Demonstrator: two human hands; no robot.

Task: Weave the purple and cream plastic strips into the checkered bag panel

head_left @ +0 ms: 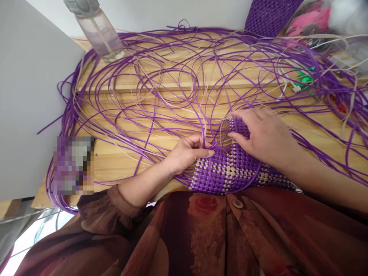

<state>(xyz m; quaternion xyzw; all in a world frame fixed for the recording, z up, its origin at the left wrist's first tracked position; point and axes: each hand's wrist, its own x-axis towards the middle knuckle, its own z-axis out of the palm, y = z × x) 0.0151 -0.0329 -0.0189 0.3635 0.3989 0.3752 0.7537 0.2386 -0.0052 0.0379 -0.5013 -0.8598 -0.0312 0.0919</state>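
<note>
A half-woven piece (215, 174) in purple with cream checks lies at the table's front edge, against my clothing. My left hand (192, 151) pinches its upper left edge, thumb on top, beside a small purple loop (214, 145). Purple and cream strands rise from between those fingers. Over the upper right part of the weave rests my right hand (260, 132), thumb and fingers apart, touching the raised woven strip (238, 126). One purple strand (257, 172) curves loosely across the weave. The undersides of my right fingers are partly hidden.
Long loose purple and cream strands (126, 80) cover much of the wooden table (161, 90). A clear bottle (99, 34) stands back left, near a blurred-out object (74, 165). At the back right are a purple woven panel (268, 17), plastic bags (345, 19) and a green item (304, 79).
</note>
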